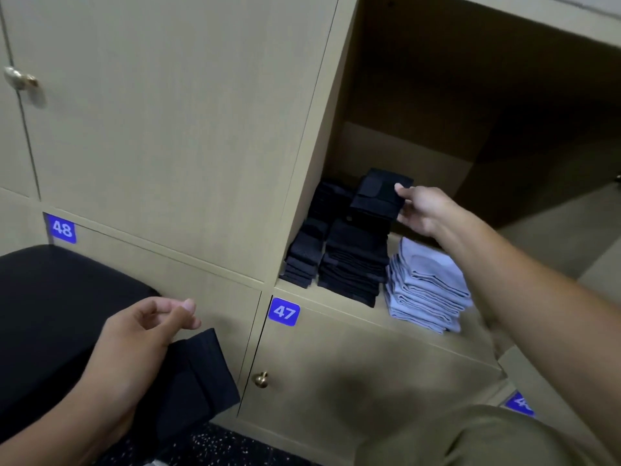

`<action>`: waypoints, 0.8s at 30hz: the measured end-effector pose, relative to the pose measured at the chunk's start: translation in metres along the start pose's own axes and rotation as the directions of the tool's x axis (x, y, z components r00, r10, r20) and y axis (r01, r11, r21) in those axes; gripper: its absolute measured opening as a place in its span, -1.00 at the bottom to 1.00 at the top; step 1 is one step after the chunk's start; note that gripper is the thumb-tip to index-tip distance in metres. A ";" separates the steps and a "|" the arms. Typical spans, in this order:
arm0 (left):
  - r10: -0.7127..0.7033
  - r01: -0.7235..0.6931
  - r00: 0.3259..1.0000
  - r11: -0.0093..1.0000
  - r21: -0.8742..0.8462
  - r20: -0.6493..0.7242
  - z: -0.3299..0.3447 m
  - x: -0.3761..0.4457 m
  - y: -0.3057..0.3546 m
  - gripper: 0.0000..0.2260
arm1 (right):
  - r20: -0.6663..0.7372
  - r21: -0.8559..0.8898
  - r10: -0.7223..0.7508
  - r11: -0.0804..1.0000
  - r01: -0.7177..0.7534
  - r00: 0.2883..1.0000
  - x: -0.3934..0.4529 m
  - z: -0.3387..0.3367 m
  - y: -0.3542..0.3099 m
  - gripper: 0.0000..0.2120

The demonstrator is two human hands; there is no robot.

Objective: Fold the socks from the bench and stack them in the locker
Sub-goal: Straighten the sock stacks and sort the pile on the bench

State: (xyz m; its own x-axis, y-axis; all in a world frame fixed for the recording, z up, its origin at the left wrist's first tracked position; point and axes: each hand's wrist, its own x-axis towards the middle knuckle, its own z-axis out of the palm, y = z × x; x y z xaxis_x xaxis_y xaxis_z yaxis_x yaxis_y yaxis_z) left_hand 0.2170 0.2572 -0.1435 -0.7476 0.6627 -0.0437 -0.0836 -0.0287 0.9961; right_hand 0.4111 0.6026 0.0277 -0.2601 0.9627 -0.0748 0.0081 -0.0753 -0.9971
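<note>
Bench (50,297): one black sock (195,381) hanging off its edge; left hand (141,334) above it, loosely curled, holding nothing. Open locker (437,112): three stacks, dark (304,260), black (356,267), pale blue (426,294). Right hand (420,210) pinches one folded black sock (378,196) over the black stack.

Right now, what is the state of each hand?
Left hand: open, fingers loosely curled, holding nothing, above the black sock.
Right hand: pinching a folded black sock.

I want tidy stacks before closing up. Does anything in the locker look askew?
The folded black sock that the right hand pinches sits tilted above the middle black stack, not yet flat. The grey stack leans slightly.
</note>
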 end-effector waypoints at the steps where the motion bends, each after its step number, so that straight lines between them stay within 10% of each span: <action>1: 0.006 -0.006 1.000 1.000 0.008 -0.001 0.002 0.002 0.000 -0.81 | -0.015 -0.025 0.024 0.999 -0.025 1.000 0.011 0.000 -0.001 -0.88; 24: 0.062 -0.060 0.998 0.997 0.046 -0.023 0.012 0.034 -0.005 -0.86 | -0.154 -0.326 0.133 0.929 -0.177 0.979 0.101 -0.010 0.016 -0.78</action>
State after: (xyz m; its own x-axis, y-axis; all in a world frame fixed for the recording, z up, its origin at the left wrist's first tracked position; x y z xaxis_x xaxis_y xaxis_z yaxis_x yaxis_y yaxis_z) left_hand 0.1998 0.2890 -0.1494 -0.7664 0.6422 0.0160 -0.0079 -0.0343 0.9994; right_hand 0.3942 0.7013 0.0041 -0.1044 0.9726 -0.2075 0.3686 -0.1560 -0.9164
